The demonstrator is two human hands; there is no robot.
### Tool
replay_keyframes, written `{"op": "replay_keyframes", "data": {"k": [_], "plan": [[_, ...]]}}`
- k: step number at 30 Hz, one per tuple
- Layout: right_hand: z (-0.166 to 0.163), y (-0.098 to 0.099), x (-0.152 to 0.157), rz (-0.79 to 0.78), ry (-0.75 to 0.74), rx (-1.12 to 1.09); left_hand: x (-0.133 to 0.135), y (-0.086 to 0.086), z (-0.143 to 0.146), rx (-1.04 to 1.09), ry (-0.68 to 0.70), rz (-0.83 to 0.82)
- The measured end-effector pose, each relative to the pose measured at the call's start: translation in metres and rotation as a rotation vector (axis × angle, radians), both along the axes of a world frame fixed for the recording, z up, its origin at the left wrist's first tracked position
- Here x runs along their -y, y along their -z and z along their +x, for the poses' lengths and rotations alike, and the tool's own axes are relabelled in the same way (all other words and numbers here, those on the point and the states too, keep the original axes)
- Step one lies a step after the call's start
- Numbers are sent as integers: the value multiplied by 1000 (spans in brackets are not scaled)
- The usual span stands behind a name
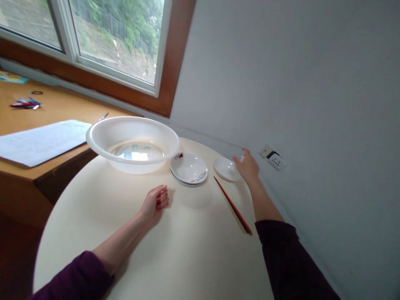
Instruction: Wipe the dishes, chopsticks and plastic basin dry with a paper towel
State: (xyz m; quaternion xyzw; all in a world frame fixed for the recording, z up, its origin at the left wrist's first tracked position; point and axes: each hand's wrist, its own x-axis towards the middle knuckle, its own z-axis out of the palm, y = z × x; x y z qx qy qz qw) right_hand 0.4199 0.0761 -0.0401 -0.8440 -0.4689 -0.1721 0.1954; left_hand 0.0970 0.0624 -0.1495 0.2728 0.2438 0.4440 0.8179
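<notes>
My left hand (158, 199) rests on the round table with its fingers curled in and nothing visible in them. Ahead of it, a small stack of white bowls (188, 168) with a red and dark print sits beside a big translucent plastic basin (134, 164). My right hand (248, 166) is at the table's far right edge, beside a shallow white dish (227, 168). A small white thing (241, 158) shows between its thumb and fingers; its kind is unclear. Chopsticks (233, 206), some red and some pale, lie between the dish and my right forearm.
The pale round table (175, 254) stands against the wall, near a power socket (276, 161). To the left, a wooden desk (62, 100) holds a large white sheet (43, 139), a pen (103, 117) and several pens in a pile (26, 103). A window is behind the desk.
</notes>
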Motion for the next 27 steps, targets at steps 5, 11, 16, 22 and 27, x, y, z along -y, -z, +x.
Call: {"op": "replay_keyframes", "data": {"k": [5, 11, 16, 22, 27], "plan": [[18, 12, -11, -140, -70, -111, -1, 1, -1, 0, -12, 13], [16, 46, -3, -267, -111, -63, 0, 0, 1, 1, 2, 14], [-1, 78, 0, -454, -228, 172, 0, 0, 1, -20, 7, 16], [-9, 84, -6, -452, -215, 225, -1, 0, 1, -19, 6, 28], [0, 75, -2, -523, -202, 210, 0, 1, 0, -26, 9, 42]]}}
